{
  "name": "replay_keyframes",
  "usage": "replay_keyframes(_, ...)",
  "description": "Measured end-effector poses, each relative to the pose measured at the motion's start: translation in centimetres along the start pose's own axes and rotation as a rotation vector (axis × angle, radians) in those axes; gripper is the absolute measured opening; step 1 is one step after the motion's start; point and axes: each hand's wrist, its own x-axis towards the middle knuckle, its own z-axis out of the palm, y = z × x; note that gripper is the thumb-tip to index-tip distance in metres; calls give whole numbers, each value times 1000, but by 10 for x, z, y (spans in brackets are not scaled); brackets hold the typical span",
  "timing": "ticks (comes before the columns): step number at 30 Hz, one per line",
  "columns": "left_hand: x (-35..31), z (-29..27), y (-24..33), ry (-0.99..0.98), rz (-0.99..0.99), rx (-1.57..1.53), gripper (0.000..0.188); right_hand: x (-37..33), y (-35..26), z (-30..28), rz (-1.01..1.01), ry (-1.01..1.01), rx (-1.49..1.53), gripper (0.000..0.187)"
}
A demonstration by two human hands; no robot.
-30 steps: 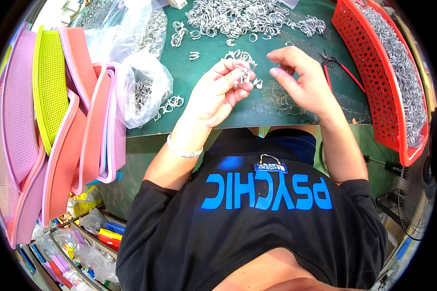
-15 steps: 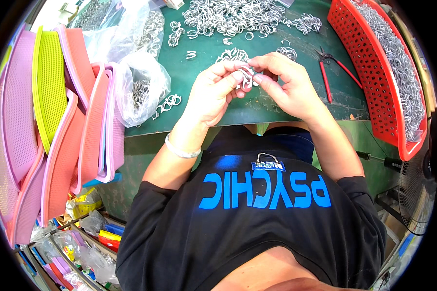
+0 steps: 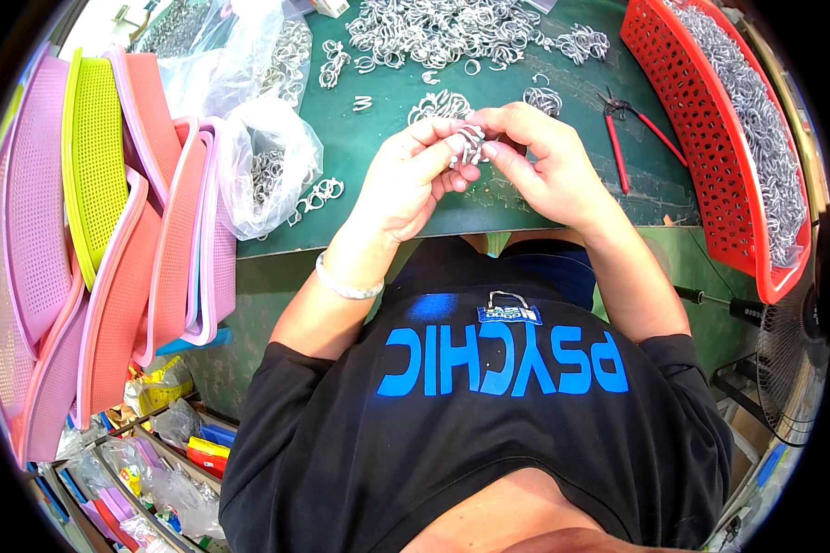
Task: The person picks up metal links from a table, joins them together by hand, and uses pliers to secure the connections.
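Between both hands, above the table's near edge, is a small cluster of silver metal rings [image 3: 470,146]. My left hand [image 3: 408,180] pinches it from the left with thumb and fingers. From the right, the thumb and fingers of my right hand [image 3: 551,161] close on the same cluster. Fingers hide part of it, so how the rings join cannot be made out. Just beyond my fingertips lies a small heap of similar rings [image 3: 439,105], with a smaller group [image 3: 543,100] to its right.
A big pile of rings [image 3: 443,35] covers the far part of the green table [image 3: 378,217]. Red-handled pliers [image 3: 620,138] lie right of my hands, beside a red basket [image 3: 710,157] full of metal pieces. At left stand a plastic bag [image 3: 290,152] of rings and stacked coloured baskets [image 3: 97,175].
The rings between my fingers have turned slightly and sit closer together. Both hands keep nearly the same place, with only small finger movements.
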Motion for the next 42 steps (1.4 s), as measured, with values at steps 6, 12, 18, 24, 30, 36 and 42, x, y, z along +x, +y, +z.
replay_keyframes(6,1,-1,-1,-11,-48,-41,13,-2,1,1,-17,14,5,20)
replay_keyframes(12,0,0,-1,6,-69,-57,13,-3,3,2,13,1,28,20)
replay_keyframes(18,-1,1,-1,17,-51,-56,12,-4,4,3,23,9,51,21)
replay_keyframes(24,-1,3,-1,47,-44,-29,12,-5,3,3,51,-9,56,23)
replay_keyframes(30,0,2,-3,45,-73,-56,14,-7,3,7,132,26,146,24)
replay_keyframes(36,3,7,-2,41,-151,-36,18,0,-8,-8,90,-89,152,19)
replay_keyframes(42,7,7,1,4,-102,77,16,10,-11,-63,148,117,5,17)
